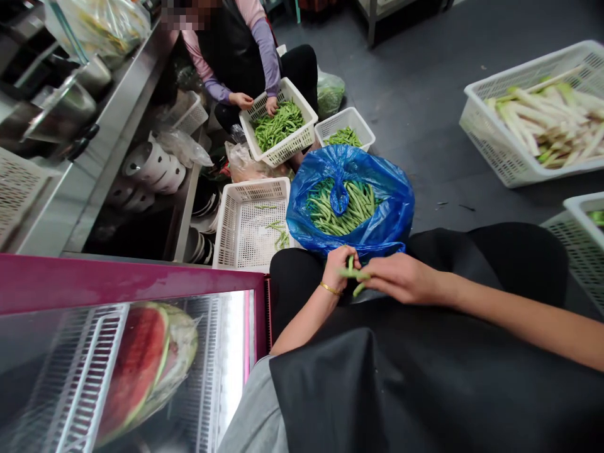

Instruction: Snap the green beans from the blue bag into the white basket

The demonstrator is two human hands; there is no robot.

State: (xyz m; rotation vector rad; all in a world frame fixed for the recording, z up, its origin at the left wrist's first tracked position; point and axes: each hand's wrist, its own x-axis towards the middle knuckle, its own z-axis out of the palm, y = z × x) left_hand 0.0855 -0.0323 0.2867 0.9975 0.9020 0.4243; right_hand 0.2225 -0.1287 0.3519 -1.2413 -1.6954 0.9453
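- So both hands are busy with green beans point(352, 274), held just on the near side of the big blue bag point(397, 204), above the lap.
- Left hand point(338, 267): grip's pinching a bean; gold bracelet point(331, 289) on that wrist.
- Right hand point(401, 277): grip's pinching beans too, fingertips right next to the left ones. Bit blurry tbh.
- Bag's open at the top, with a heap of beans inside.
- White basket point(226, 229) left of the bag, only a few beans in it.
- Far side: another person point(236, 56), both hands at a basket point(292, 148) full of beans.
- Far right: a crate point(507, 157) of pale stalks.
- Near left: cut watermelon point(136, 365) behind glass.
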